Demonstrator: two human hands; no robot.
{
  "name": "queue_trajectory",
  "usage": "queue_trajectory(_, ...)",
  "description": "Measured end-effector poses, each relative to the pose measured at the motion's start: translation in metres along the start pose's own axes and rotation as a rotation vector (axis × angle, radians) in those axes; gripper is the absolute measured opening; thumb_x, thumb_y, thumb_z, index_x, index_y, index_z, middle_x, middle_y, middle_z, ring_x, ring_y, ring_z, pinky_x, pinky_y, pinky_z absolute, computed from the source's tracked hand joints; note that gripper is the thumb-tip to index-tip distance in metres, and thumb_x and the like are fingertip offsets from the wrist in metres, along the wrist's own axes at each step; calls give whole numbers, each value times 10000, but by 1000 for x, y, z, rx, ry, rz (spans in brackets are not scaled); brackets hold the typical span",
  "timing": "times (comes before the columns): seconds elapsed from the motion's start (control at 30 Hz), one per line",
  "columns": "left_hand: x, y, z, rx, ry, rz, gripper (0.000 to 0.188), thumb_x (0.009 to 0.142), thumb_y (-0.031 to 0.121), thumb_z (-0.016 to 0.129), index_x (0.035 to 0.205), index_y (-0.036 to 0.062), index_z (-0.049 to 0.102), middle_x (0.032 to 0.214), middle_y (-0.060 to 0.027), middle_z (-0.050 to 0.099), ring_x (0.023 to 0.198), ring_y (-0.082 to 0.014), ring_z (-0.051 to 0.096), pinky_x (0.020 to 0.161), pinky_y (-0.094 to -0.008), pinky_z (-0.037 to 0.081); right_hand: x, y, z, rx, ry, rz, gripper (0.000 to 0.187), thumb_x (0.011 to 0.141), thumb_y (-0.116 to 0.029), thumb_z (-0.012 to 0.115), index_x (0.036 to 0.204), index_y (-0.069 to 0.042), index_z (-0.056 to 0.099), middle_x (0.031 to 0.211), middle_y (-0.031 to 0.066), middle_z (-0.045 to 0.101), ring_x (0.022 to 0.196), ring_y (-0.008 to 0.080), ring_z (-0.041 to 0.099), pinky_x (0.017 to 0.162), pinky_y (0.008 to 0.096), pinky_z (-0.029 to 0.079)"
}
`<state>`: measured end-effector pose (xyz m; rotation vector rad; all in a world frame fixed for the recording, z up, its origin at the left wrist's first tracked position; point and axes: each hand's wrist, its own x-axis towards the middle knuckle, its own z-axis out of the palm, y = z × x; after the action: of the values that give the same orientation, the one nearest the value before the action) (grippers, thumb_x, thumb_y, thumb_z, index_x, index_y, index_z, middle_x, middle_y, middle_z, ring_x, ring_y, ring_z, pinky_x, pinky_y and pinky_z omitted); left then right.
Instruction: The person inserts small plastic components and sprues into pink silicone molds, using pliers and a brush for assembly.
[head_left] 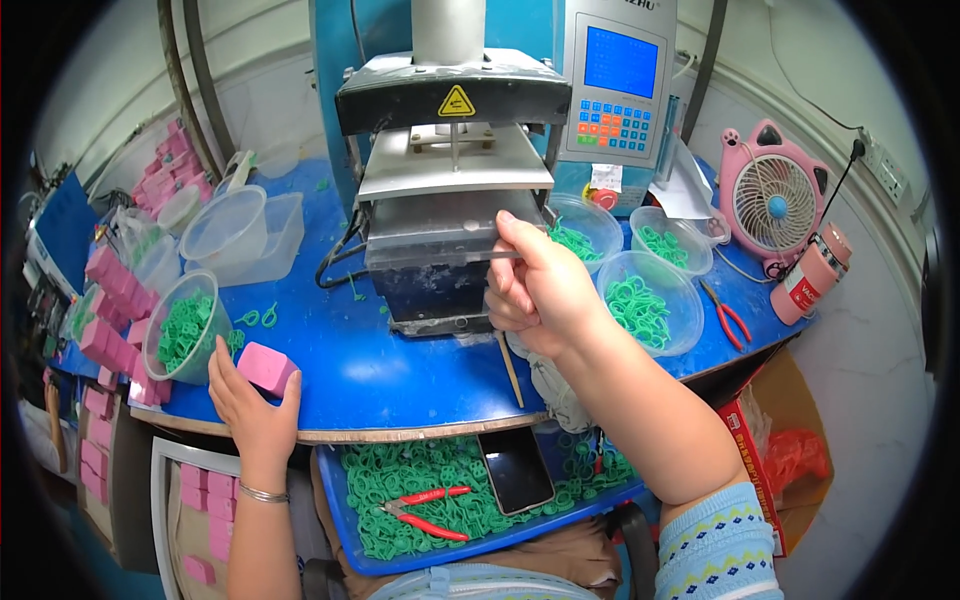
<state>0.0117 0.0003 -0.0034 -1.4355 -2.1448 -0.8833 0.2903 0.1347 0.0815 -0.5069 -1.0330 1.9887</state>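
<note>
My right hand [540, 285] is closed at the front right corner of the lower plate [430, 235] of a press [455, 100], its thumb on top and its fingers curled beneath. At the table's front left, my left hand [252, 415] lies with fingers stretched and thumb apart, beside a pink block [266, 368]. Its thumb overlaps the block's right side, and its fingertips are close to a clear tub [205, 345] of green plastic loops; whether they touch is unclear. Two loose green loops [262, 316] lie near that tub. Below the table edge is a blue tray [350, 545] full of similar green pieces.
Red-handled pliers [425, 510] and a phone [515, 470] lie on the tray's pieces. Clear tubs [690, 320] of green loops, more pliers [727, 318], a pink fan [772, 200] and a pink bottle [812, 272] stand right. Pink blocks [115, 285] are stacked left.
</note>
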Motion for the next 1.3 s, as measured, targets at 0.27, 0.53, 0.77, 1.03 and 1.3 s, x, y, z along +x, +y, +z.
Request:
queue_trajectory(0.27, 6, -19, -1, -106, -53, -83, 902, 657, 261, 755, 1346, -33, 253, 1156, -250, 457, 1061, -404, 453, 936, -446, 355, 10, -3, 5, -79, 59, 47, 439, 923, -386, 466, 589, -101, 461, 389, -29, 307, 334, 89, 263, 345, 240, 194)
queue_trajectory(0.53, -71, -66, -62, -92, 58, 203, 956, 578, 160, 763, 1357, -5, 233, 1218, -229, 374, 1155, -401, 368, 989, -457, 317, 6, -15, -15, -54, -55, 45, 548, 966, -412, 339, 491, -144, 391, 353, -45, 257, 285, 76, 235, 308, 230, 180)
queue_trajectory(0.77, -149, -235, -109, 306, -91, -513, 975, 622, 184, 773, 1385, 35, 184, 1277, -234, 359, 1201, -392, 344, 1032, -429, 303, 7, -10, -38, -19, 29, -54, 473, 981, -368, 343, 598, -100, 411, 418, -20, 275, 275, 63, 205, 276, 209, 136)
queue_trajectory(1.03, -161, -304, -106, 38, -261, -956, 965, 625, 213, 809, 1377, 9, 240, 1331, -227, 381, 1254, -334, 359, 1045, -379, 313, 8, -6, -41, -111, 120, -174, 413, 982, -322, 368, 664, -76, 463, 452, -28, 302, 286, 40, 225, 266, 193, 136)
queue_trajectory(1.3, -160, -328, -116, 534, -404, -924, 862, 752, 456, 663, 1369, -8, 279, 1327, -237, 412, 1219, -356, 412, 1009, -389, 355, 2, -6, -15, -76, 300, -197, 467, 969, -374, 381, 585, -111, 418, 409, -29, 296, 255, 56, 228, 267, 207, 145)
